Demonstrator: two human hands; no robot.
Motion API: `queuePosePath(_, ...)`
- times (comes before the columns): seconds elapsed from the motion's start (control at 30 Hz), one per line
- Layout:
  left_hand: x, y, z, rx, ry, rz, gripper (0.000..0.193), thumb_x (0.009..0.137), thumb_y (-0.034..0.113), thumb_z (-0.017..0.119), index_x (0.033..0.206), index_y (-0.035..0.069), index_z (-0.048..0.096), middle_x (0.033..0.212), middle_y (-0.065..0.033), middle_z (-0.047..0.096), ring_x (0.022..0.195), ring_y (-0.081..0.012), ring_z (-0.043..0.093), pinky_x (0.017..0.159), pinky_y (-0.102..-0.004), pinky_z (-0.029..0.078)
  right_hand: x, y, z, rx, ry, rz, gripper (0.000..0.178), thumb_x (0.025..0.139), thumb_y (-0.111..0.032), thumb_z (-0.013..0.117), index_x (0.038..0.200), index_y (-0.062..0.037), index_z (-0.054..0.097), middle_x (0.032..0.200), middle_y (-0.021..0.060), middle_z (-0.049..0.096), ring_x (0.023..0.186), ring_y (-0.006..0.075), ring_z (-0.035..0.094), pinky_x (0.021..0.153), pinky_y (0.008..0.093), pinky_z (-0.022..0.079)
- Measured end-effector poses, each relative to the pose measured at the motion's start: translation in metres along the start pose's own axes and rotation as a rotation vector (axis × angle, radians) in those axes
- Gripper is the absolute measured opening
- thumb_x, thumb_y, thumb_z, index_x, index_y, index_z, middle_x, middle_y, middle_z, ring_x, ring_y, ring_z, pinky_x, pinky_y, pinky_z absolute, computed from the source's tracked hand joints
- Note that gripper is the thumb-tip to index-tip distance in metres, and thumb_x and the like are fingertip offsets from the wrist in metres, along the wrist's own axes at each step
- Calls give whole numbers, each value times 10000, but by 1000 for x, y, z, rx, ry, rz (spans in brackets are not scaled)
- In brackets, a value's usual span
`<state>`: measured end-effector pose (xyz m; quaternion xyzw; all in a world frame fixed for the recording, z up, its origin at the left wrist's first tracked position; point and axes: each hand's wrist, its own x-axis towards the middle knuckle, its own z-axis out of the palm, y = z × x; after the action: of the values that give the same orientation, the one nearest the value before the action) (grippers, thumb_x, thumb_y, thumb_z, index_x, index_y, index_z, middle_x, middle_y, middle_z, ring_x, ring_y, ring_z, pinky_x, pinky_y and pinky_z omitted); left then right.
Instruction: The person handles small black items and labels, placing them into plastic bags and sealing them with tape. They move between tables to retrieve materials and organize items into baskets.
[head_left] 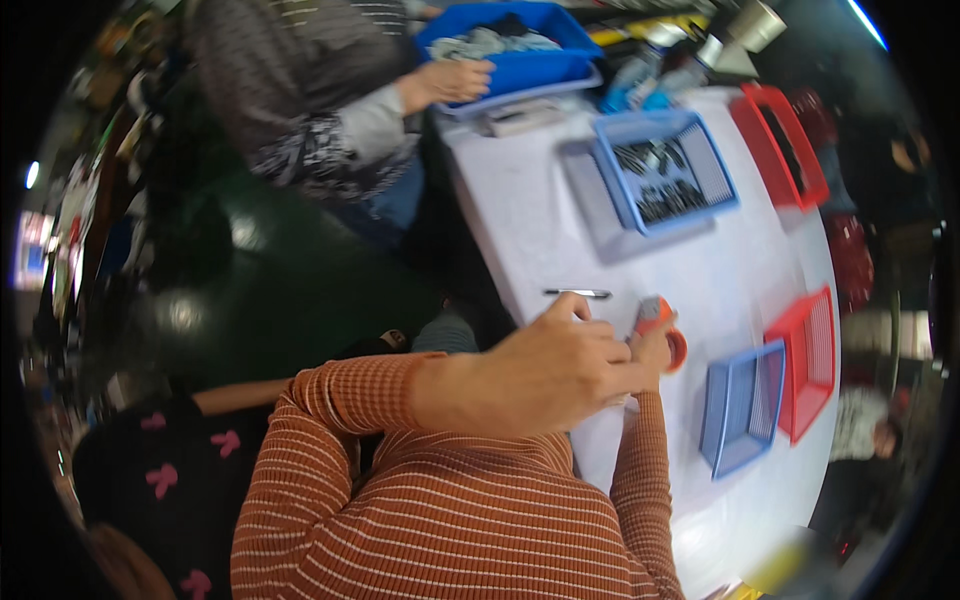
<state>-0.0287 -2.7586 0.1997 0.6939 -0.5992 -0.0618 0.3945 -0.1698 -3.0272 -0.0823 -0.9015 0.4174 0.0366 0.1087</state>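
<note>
Tool (654, 310): orange and grey, with an orange ring on its right side, held close above the middle of the white table (540, 210).
Right hand (652, 350): grasping the tool, the fingers partly hiding it, so I cannot tell its full shape.
Left hand (560, 365): raised across the front of the body, nearer the head than the right one, its fingers curled; I cannot tell whether they pinch anything.
Sleeves (330, 470): rust-coloured with thin pale stripes, matching the top.
Pen (578, 293): dark and slim, lying on the white cover just beyond the left hand.
Blue basket (617, 180): farther up the table, with dark pieces grouped inside.
Small blue basket (722, 415): right of the hands, beside a red basket (818, 350).
Far red basket (757, 150): near the table's far right edge, beside the blue basket.
Deep blue tub (540, 68): at the far end, heaped with grey and black material.
Co-worker's hand (455, 82): at the tub's near left side, below a pale grey cuff (375, 122); its grip is too blurred to read.
Neighbour's garment (130, 470): black with pink shapes, at lower left.
Floor (210, 285): dark green, shiny in places.
</note>
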Motion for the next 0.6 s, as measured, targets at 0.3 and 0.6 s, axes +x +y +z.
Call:
queuePosePath(0.3, -91, -27, -186, -158, 193, -286, 103, 727, 118, 744, 785, 101, 660, 753, 23, 645, 696, -142, 612, 799, -348, 423, -12, -59, -69, -332, -168, 85, 797, 792, -263, 666, 1412, -59, 209, 1225, 214, 504, 990, 358, 574, 805, 442, 478)
queuePosePath(0.6, -249, -115, -327, -206, 486, -156, 127, 675, 64, 767, 742, 23, 668, 684, -65, 657, 605, -164, 590, 652, -299, 444, -90, -232, -84, -384, -463, -498, 507, 805, -331, 642, 1251, -141, 495, 930, 84, 661, 815, 298, 647, 691, 428, 504)
